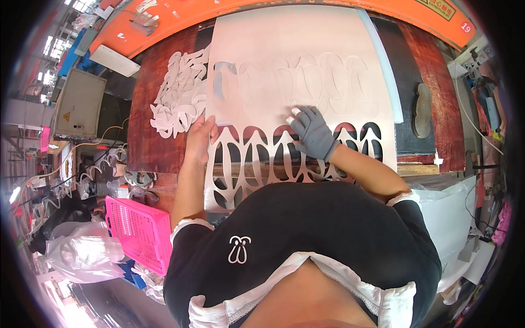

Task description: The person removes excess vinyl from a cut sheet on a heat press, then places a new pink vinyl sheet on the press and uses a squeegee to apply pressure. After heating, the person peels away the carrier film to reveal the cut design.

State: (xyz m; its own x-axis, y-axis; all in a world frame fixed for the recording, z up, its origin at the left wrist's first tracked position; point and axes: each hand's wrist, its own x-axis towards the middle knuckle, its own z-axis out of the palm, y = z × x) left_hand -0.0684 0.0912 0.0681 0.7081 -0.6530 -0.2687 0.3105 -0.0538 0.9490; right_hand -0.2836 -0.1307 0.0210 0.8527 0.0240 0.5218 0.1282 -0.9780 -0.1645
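A large pale sheet (257,33) lies across the work table, with curved, strap-like outlines cut into its middle. Its near part is an openwork of cut-out holes (284,145) that reaches down to my torso. At the sheet's left edge my bare left hand (201,136) is closed, its fingers curled on the edge beside the holes. My right hand (314,131), in a grey glove with bare fingertips, rests over the sheet just above the row of holes, fingers apart. A heap of loose cut pieces (180,93) lies beyond my left hand.
An orange machine beam (328,11) spans the far side. Right of the sheet, a sole-shaped metal die (422,109) lies on a dark board (407,139). A pink basket (139,229) stands at lower left, near a grey cabinet (82,101). White sheeting (445,218) hangs at right.
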